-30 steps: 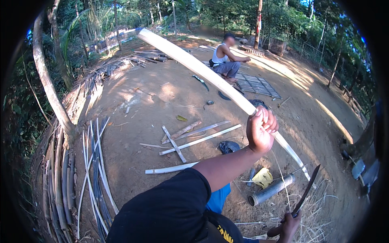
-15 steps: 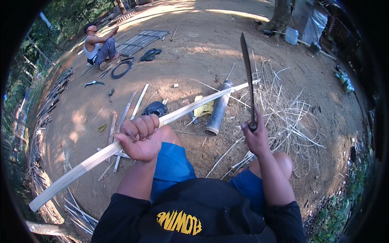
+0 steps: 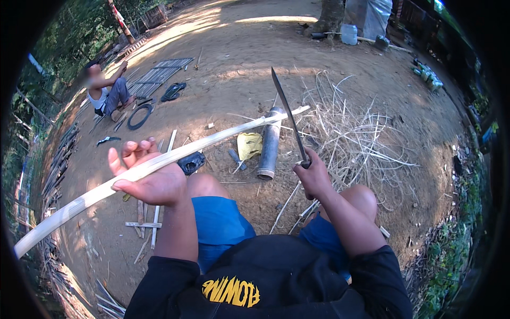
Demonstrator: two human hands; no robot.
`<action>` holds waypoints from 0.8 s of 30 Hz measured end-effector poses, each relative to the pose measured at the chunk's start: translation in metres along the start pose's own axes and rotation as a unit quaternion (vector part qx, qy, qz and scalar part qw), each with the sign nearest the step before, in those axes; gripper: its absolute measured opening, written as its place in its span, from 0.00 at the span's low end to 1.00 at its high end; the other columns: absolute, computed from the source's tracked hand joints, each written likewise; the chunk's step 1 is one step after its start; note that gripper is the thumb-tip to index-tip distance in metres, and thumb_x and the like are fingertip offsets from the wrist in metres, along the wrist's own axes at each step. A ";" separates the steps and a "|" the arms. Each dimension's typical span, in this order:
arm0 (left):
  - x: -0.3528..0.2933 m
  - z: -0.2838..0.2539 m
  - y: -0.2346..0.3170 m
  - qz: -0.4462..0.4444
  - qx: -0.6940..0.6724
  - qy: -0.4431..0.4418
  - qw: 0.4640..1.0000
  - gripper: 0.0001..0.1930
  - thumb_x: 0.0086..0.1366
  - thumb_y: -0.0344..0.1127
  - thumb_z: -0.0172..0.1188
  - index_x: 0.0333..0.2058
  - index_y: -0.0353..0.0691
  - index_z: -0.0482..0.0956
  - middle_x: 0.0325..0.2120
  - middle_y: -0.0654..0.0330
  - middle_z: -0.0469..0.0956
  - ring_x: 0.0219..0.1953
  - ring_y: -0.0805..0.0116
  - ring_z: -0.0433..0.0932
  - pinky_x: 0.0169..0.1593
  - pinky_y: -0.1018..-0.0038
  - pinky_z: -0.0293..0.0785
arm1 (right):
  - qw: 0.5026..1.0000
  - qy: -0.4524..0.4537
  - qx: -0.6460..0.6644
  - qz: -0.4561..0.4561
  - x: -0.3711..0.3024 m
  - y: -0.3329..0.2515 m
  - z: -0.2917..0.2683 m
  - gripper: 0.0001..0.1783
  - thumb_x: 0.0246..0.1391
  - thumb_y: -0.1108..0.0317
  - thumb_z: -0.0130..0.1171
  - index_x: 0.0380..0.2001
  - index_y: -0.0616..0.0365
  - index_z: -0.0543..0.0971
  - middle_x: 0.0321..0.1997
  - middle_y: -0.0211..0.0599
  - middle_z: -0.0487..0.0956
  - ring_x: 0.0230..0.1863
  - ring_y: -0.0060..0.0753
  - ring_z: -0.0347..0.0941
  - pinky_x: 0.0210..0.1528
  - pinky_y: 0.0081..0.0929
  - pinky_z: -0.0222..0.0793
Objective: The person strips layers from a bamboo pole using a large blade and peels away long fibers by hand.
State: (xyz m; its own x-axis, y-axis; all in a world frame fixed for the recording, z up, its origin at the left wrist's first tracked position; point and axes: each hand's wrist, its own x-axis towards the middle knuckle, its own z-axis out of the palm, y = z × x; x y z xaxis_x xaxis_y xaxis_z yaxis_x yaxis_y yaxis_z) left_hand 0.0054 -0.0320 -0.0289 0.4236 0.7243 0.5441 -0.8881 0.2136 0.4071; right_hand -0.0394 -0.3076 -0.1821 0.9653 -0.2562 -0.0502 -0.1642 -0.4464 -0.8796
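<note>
The left hand (image 3: 151, 178) lies open, palm up, its fingers (image 3: 130, 154) spread under a long pale bamboo strip (image 3: 159, 166) resting across the palm. The right hand (image 3: 313, 178) is clenched on a long knife (image 3: 289, 114), blade pointing up and away. Beyond the fingers lie a grey pipe (image 3: 269, 143) and a crumpled yellow packet (image 3: 248, 144); farther off stands a clear plastic jug (image 3: 349, 33).

Your left hand (image 3: 151, 178) sits left of centre in the frame, palm up and fingers (image 3: 129, 154) spread loosely open, with a long pale strip lying across the palm rather than gripped. Your right hand (image 3: 313, 178) is right of centre, fist closed around a blade's handle, knuckles upward. Both forearms rise from the lower edge in black sleeves, with your bare knees between them.
</note>
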 end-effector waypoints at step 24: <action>-0.036 -0.030 -0.002 -0.081 -0.213 -0.320 0.920 0.34 0.60 0.76 0.42 0.26 0.46 0.60 0.15 0.68 0.54 0.17 0.76 0.51 0.24 0.75 0.47 | 0.992 -0.020 -0.087 -0.093 -0.020 -0.027 0.017 0.18 0.51 0.62 0.62 0.44 0.58 0.76 0.28 0.46 0.78 0.31 0.51 0.77 0.37 0.41 0.71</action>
State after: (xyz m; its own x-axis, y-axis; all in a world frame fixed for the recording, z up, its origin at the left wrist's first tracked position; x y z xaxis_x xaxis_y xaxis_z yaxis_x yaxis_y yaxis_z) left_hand -0.0130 -0.0388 -0.0715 0.4547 0.1557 0.8769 -0.7357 0.6206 0.2713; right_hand -0.0507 -0.2754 -0.1656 0.9891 -0.1224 0.0824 -0.0124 -0.6253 -0.7803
